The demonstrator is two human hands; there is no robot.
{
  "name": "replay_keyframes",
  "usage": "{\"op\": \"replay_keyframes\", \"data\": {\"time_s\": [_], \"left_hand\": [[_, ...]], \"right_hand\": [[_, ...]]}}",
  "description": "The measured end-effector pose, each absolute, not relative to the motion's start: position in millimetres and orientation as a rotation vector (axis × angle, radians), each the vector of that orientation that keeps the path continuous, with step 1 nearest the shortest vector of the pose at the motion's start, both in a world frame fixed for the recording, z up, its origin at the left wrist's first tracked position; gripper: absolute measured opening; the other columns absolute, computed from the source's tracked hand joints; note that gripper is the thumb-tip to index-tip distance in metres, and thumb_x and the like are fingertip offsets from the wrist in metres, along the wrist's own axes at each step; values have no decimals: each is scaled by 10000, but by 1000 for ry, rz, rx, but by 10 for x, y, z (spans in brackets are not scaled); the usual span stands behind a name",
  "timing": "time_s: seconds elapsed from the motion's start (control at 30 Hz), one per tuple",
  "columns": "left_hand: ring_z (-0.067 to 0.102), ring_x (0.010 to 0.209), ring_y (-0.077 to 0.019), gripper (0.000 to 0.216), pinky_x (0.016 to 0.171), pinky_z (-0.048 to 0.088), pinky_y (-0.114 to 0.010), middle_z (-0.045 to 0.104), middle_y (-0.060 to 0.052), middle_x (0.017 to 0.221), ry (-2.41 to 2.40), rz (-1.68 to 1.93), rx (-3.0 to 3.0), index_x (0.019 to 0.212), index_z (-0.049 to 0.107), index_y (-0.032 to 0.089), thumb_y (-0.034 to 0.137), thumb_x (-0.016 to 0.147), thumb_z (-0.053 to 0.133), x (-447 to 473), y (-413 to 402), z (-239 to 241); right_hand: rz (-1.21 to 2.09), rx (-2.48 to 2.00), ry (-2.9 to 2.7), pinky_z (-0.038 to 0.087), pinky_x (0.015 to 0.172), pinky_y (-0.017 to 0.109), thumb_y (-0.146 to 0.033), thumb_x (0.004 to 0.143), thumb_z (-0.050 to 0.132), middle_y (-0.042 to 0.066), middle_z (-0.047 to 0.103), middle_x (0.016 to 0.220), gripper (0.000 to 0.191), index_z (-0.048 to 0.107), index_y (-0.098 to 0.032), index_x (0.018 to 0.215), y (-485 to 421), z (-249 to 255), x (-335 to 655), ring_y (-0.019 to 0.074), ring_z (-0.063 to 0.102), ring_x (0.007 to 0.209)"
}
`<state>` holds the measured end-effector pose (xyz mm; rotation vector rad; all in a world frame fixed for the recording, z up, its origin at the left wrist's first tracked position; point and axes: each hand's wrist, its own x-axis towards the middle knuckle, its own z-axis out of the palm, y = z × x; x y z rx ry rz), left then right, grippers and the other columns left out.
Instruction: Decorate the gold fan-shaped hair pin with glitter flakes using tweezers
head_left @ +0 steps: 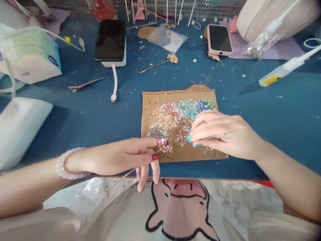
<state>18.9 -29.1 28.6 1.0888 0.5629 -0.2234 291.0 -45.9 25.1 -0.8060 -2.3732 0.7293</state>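
Observation:
My left hand (120, 155), with red nails, pinches a gold hairpin (165, 146) between thumb and forefinger. Its ornament head is covered in pinkish glittering stones, and its long thin stick slants down left beneath the hand. Over the right side of a cardboard sheet (180, 156), my right hand (228, 132) is closed on a thin silvery tool (213, 137). The tool's tip is too small to make out. Small rhinestones (165, 117) lie spread on the cardboard in patches of yellow, pink, turquoise, blue, green and grey. The fingertips with turquoise nails are close above a pinkish patch.
Behind the cardboard lie another gold hairpin (172, 58), a clear plastic bag (168, 37) and a phone (219, 39). A black-topped device (110, 41) with a white cable is at back left. A glue bottle (278, 73) leans at right; a tissue box (30, 57) stands left.

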Motion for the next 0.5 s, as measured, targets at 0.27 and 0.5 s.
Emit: {"op": "replay_keyframes", "data": {"time_s": [0.27,0.5], "left_hand": [[655,594,-121,121,564,396,-252,686,-35,932,611,-248,1129,940,378,194,234,1018,295,202,-299,315],[663,617,-125,110,566,388,-255,691,-41,939,602,-243,1153,942,383,189,207,1014,301,195,-299,302]], "right_hand": [[759,-784,-2364,488,793,317,-207,867,611,17,668,786,57,666,-193,859,-467,252,2910,124,604,812],[792,-763,-2366,488,789,344,-204,866,611,16,666,776,47,657,-203,861,-468,241,2903,140,602,806]]}}
